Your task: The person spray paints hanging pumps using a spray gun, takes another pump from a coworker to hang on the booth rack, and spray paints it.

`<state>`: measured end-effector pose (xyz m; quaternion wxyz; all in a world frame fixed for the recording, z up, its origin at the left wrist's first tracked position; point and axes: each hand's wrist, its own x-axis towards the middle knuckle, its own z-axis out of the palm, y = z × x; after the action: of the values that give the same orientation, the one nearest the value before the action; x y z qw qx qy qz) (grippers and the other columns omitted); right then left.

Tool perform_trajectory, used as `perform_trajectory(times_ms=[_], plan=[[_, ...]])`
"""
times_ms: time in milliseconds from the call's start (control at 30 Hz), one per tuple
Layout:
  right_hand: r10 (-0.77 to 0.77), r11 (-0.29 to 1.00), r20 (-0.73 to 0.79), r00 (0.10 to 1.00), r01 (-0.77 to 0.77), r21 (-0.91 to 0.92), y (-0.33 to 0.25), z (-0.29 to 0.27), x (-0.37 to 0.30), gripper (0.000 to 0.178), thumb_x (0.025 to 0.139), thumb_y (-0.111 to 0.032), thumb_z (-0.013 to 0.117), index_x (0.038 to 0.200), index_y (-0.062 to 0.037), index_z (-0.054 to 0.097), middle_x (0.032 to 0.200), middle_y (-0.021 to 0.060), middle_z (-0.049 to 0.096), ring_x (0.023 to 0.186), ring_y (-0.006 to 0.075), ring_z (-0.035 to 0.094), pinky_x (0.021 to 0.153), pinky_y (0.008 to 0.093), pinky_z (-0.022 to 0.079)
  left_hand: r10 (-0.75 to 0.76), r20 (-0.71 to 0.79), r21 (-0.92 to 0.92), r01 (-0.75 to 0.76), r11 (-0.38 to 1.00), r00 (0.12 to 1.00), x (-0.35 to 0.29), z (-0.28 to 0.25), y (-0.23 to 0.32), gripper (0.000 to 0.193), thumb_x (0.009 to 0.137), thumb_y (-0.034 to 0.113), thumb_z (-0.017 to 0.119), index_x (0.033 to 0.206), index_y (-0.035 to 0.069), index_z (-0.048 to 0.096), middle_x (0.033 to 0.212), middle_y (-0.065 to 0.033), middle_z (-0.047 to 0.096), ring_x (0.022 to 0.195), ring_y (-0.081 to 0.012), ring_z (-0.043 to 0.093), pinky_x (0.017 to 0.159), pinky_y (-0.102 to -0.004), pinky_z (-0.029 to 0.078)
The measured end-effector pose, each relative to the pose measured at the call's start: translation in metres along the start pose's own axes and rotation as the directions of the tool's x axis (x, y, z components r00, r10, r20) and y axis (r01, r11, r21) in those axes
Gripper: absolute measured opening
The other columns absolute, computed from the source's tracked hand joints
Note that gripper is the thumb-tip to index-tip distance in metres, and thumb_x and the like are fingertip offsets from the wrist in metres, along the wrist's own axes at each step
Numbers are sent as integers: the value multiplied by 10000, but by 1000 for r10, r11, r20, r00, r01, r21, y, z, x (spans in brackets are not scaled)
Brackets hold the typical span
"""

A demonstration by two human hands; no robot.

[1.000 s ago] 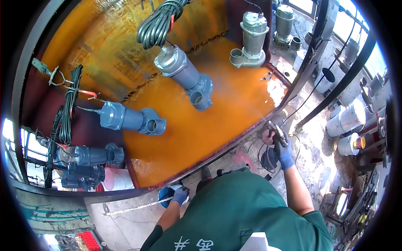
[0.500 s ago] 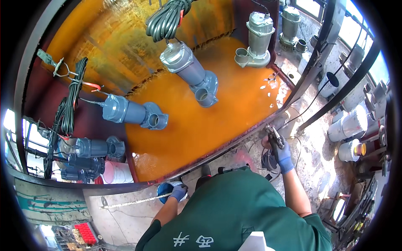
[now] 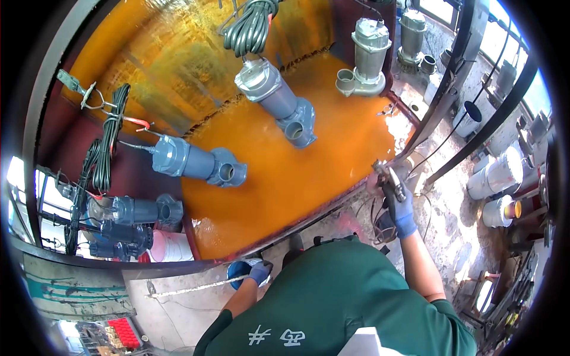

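In my gloved right hand [image 3: 401, 210] is a metal spray gun [image 3: 393, 183], fingers wrapped round it, held beside the near edge of an orange-coated booth [image 3: 297, 190]. My gloved left hand [image 3: 259, 273] is closed at the rim of a small blue-lined bucket [image 3: 238, 271], low on the left. A pale, paint-crusted stick [image 3: 196, 287] slants from the bucket toward the left; whether my fingers also touch it is hidden. A grey-blue pump [image 3: 279, 101] hangs in the middle of the booth, and a second pump [image 3: 193, 160] hangs left of it.
More pumps [image 3: 136, 210] hang at the left beside a pinkish bucket [image 3: 169, 245]. An unpainted grey pump [image 3: 369, 56] stands far right. Coiled black cables [image 3: 252, 26] hang above. White buckets [image 3: 496, 178] line the right wall. A dark hose [image 3: 380, 222] lies near my right arm.
The whole view has shifted slightly right. My right hand and the spray gun have moved a little up and right. The left hand stays at the bucket.
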<state>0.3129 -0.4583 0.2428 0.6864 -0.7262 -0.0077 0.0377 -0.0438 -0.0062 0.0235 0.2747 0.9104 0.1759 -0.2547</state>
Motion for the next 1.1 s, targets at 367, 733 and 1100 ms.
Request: perform_trajectory(times_ms=[367, 733, 1100], plan=[[10, 925, 103, 995, 30, -378, -13, -11, 7, 245, 951, -214, 722, 1110, -30, 699, 874, 85, 707, 792, 160, 646, 761, 328, 528, -141, -35, -167, 133, 977, 989, -13, 20, -18, 267, 965, 282, 575, 1126, 153, 745, 1090, -169, 734, 1058, -388, 684, 887, -414, 550], [0, 879, 68, 998, 33, -476, 21, -23, 12, 287, 938, -270, 723, 1111, -45, 688, 920, 155, 745, 865, 268, 734, 789, 401, 549, -333, 32, -235, 331, 914, 942, -14, -5, 6, 327, 996, 248, 600, 1283, 131, 706, 1189, -151, 741, 1115, -344, 689, 943, -391, 544], [-13, 1000, -64, 998, 14, 9, -49, 2, -4, 194, 946, -119, 701, 1099, -3, 673, 861, 7, 660, 768, 93, 615, 688, 276, 502, -191, 40, -337, 194, 922, 981, 15, -24, 20, 288, 989, 278, 594, 1122, 74, 748, 1061, -166, 759, 961, -278, 731, 848, -365, 563]])
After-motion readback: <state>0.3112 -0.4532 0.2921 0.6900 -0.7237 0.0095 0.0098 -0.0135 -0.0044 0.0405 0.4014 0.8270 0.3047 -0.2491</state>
